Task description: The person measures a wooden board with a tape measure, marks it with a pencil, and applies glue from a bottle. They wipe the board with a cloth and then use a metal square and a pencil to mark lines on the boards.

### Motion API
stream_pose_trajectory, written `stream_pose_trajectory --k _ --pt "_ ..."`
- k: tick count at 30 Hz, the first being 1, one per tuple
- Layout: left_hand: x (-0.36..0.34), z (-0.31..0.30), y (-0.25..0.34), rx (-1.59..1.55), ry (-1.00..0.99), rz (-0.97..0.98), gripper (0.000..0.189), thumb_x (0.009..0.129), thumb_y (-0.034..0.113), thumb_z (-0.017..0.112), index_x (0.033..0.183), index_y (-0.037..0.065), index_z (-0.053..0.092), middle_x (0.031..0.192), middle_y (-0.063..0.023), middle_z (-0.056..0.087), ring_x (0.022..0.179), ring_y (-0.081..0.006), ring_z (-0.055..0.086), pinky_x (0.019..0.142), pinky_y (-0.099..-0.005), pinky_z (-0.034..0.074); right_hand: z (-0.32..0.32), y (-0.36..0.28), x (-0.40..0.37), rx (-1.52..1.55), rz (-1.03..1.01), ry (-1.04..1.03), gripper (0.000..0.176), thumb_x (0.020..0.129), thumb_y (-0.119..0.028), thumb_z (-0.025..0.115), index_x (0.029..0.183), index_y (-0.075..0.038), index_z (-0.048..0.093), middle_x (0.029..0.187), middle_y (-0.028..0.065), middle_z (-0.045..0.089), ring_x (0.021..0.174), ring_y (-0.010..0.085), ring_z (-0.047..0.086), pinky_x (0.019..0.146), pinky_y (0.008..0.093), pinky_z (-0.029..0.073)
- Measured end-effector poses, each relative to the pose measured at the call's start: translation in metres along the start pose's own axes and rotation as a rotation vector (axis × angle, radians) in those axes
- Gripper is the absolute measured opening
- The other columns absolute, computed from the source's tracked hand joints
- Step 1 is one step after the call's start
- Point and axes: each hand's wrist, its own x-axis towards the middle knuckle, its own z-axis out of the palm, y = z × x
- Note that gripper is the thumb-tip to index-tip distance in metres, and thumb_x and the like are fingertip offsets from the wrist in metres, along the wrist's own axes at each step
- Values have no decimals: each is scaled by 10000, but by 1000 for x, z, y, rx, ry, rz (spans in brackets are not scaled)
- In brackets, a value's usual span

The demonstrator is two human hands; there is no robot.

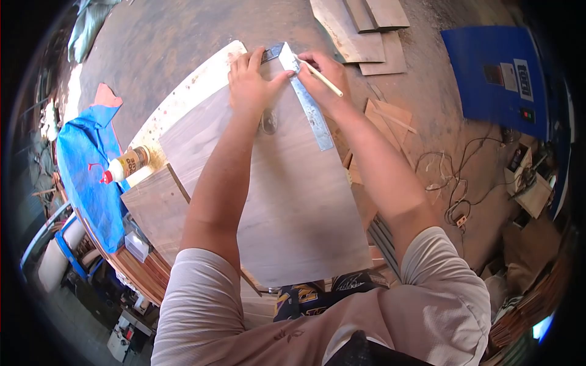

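A broad wooden board (293, 207) lies flat in front of me. Across its far right corner rests a metal try square (312, 119), its blade running along the board's right side. My left hand (251, 85) holds the square near its dark stock, thumb stretched toward the blade and fingers over the far edge. A pale pencil (328, 83) is pinched in my right hand (326, 76), beside the blade's upper end. The pencil's tip is hidden by the fingers and the square.
A glue bottle (131, 163) with a red cap lies at the left, near a blue tarp (91, 171). Wooden panels (366, 36) lie on the floor ahead. A blue machine (497, 79) stands at the right, with loose cables (455, 183) below it.
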Motion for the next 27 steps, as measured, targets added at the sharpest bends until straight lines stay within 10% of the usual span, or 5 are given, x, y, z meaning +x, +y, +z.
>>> stream_pose_trajectory --k 27 --pt "2 -4 3 -4 -58 -35 759 644 544 774 1269 184 540 1215 -89 522 1198 -276 424 1000 -416 388 0 1 5 -139 -149 -18 174 776 -117 629 923 -29 661 860 158 656 756 313 649 665 367 515"
